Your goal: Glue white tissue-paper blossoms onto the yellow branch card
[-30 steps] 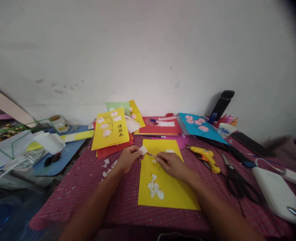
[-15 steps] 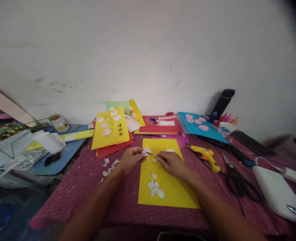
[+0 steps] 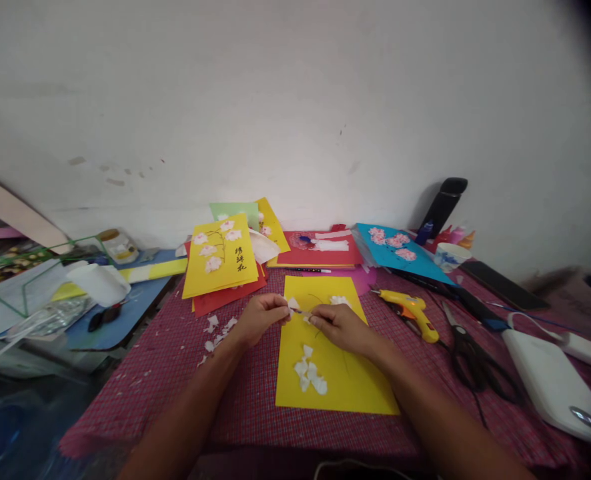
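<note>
My left hand (image 3: 259, 318) pinches a small white paper piece (image 3: 292, 304) above the upper left part of a yellow sheet (image 3: 343, 383). Close to its right, my right hand (image 3: 338, 325) is closed on a thin stick-like tool (image 3: 303, 311) whose tip touches that paper piece. A cluster of white paper petals (image 3: 309, 375) lies on the yellow sheet below my hands. More white scraps (image 3: 216, 331) are scattered on the red checked cloth (image 3: 175, 373) left of the sheet.
A yellow glue gun (image 3: 412, 311) and black scissors (image 3: 468, 355) lie right of the sheet, then a white box (image 3: 550, 383). Finished flower cards in yellow (image 3: 220, 257), red (image 3: 320, 250) and blue (image 3: 398, 253) lie behind. A white cup (image 3: 98, 283) stands far left.
My hands have drawn slightly closer together, and the white piece has turned a little in my left fingers. Nothing else has moved.
</note>
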{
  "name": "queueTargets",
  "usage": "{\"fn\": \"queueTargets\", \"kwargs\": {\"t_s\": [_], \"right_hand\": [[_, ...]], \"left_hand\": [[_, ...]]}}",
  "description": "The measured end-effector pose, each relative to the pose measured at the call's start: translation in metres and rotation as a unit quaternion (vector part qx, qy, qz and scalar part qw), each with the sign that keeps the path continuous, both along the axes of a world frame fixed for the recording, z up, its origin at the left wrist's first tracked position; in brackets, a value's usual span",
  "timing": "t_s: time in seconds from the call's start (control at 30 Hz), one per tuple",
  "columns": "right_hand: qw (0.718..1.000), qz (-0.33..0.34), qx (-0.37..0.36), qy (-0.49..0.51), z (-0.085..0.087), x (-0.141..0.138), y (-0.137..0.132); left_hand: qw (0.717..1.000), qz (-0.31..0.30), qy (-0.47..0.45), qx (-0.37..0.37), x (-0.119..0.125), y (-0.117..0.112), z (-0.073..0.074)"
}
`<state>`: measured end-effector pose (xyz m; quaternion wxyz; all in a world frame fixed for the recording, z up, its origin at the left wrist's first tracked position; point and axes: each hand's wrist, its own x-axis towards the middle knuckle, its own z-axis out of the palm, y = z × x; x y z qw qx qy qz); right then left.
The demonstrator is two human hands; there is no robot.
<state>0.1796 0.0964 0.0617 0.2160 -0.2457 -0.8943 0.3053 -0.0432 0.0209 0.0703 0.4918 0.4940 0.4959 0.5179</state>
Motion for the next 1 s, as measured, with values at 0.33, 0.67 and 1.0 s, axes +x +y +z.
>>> {"fn": "queueTargets", "kwargs": {"t_s": [0.33, 0.67, 1.0], "right_hand": [[1.000, 0.016, 0.001, -0.021, 0.003, 0.001, -0.003], [0.999, -0.027, -0.005, -0.024, 0.001, 0.000, -0.004], [0.992, -0.053, 0.110, -0.041, 0.001, 0.000, -0.002]], "left_hand": [[1.000, 0.006, -0.003, -0.020, 0.003, 0.001, -0.004], [0.999, 0.003, 0.053, -0.008, 0.003, 0.003, -0.012], [0.999, 0.020, 0.036, -0.032, 0.003, 0.003, -0.014]]}}
